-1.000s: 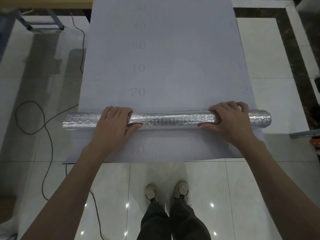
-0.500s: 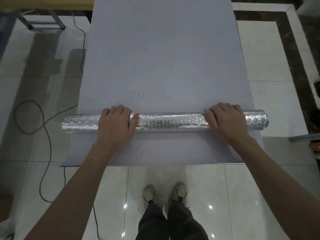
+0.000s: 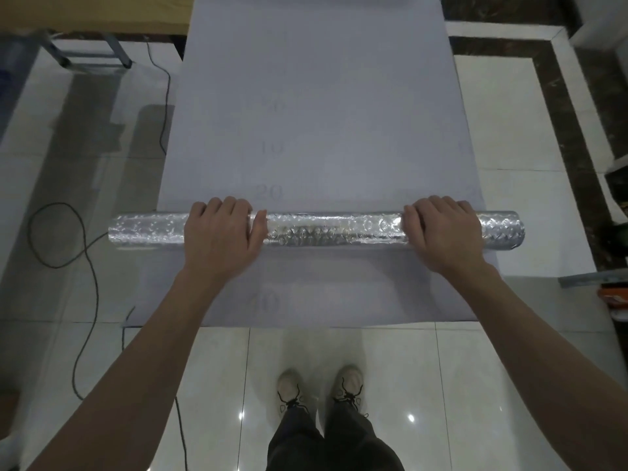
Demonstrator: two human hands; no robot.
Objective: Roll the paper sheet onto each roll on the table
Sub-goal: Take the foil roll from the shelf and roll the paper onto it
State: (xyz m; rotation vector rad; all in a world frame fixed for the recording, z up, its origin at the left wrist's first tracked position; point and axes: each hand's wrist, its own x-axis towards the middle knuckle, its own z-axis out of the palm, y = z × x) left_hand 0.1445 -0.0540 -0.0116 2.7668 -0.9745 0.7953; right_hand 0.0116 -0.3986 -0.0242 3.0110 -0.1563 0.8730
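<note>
1. Head view: the silver roll [image 3: 333,229] lies across the grey paper sheet [image 3: 316,113], its long axis running left to right, both ends overhanging the sheet's side edges.
2. A strip of sheet with a faint printed number lies on the near side of the roll; most of the sheet stretches away on the far side.
3. The left hand [image 3: 222,237] lies palm-down over the roll left of centre, fingers draped over the top, loosely curled rather than clamped.
4. The right hand [image 3: 441,234] covers it the same way near the right end.
5. Rolling runs square to that axis, so both hands probably need to move evenly or the wrap may skew.
6. A black cable [image 3: 85,253] loops on the tiled floor [image 3: 339,351] to the left.
</note>
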